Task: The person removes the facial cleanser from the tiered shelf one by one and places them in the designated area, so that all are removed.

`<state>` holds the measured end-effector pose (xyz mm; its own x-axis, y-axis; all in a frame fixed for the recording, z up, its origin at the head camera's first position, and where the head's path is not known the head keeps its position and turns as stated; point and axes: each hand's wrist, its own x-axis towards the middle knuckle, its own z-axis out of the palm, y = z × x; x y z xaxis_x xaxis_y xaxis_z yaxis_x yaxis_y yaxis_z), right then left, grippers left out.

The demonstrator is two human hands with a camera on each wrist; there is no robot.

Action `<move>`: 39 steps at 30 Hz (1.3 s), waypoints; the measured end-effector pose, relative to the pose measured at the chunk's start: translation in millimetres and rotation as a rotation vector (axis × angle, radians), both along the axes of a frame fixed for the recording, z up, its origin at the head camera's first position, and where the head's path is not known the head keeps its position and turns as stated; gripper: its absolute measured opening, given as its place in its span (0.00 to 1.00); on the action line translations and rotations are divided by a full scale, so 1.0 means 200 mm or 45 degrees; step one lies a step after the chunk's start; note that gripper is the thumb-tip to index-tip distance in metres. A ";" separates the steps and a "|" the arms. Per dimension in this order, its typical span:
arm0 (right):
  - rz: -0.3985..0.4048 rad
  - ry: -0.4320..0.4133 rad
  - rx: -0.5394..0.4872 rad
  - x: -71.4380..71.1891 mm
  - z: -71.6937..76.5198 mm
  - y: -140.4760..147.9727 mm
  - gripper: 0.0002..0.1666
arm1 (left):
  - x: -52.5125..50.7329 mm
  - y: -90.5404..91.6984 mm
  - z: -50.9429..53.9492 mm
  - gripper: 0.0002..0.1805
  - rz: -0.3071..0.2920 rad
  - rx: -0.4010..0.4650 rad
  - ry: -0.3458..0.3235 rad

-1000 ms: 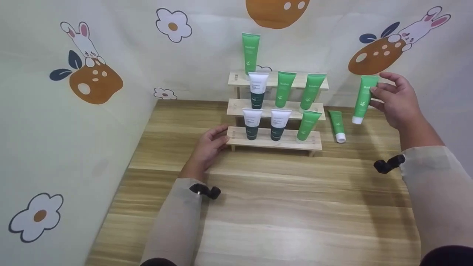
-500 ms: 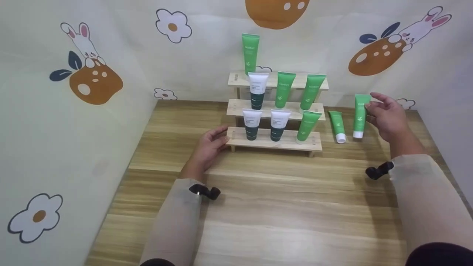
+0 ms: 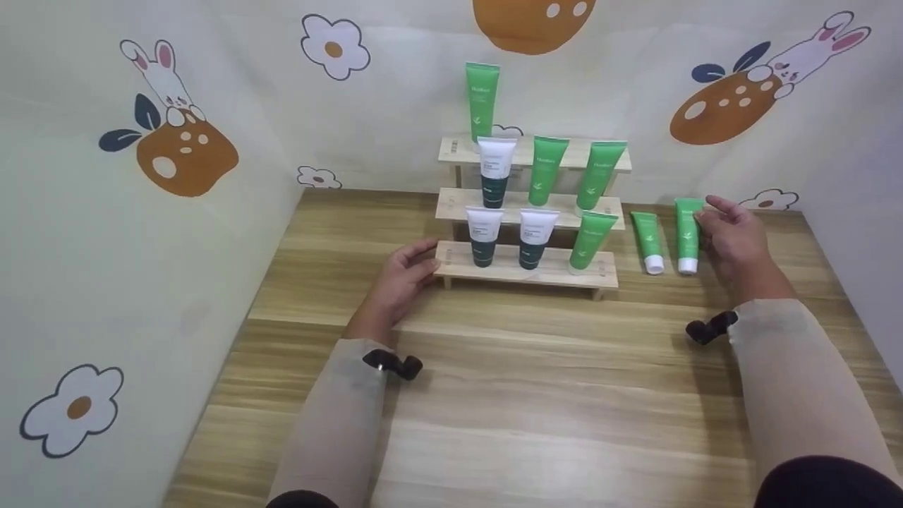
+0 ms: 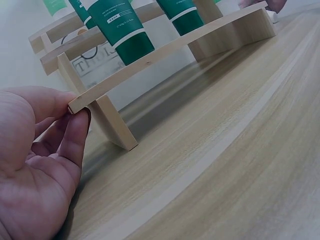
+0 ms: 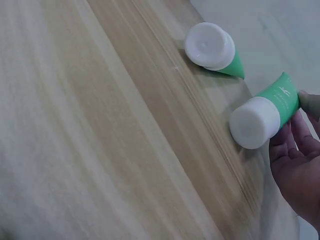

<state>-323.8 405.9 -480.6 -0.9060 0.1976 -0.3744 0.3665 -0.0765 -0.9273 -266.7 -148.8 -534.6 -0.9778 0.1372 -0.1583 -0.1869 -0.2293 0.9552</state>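
Observation:
My left hand (image 3: 404, 283) pinches the left end of the lowest step of a wooden three-step rack (image 3: 522, 275); the left wrist view shows thumb and fingers (image 4: 76, 135) round the board's corner (image 4: 95, 95). At the right, my right hand (image 3: 737, 240) holds a green tube (image 3: 688, 233) by its upper side, its white cap (image 5: 254, 123) low at the wooden table. Just left of it another green tube (image 3: 647, 236) lies on the table, the two apart. White-and-dark-green tubes (image 3: 483, 236) and green tubes (image 3: 591, 243) stand cap down on the rack.
One green tube (image 3: 482, 102) stands on the top step's left end. A printed cloth (image 3: 395, 106) hangs behind the rack and along the left side. The wooden table (image 3: 536, 367) extends in front of the rack, between both forearms.
My right hand has come down and to the left with the green tube, from above the table to beside the lying tube. My left hand has stayed at the rack.

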 end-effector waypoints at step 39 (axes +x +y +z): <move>0.000 -0.054 0.301 0.01 0.04 0.00 0.41 | 0.00 0.00 0.00 0.29 0.003 -0.010 -0.013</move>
<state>-321.2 406.2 -473.3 -0.8906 0.2841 -0.3551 0.4051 0.1411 -0.9033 -266.5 -149.5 -535.0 -0.9764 0.1337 -0.1697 -0.1964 -0.2226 0.9549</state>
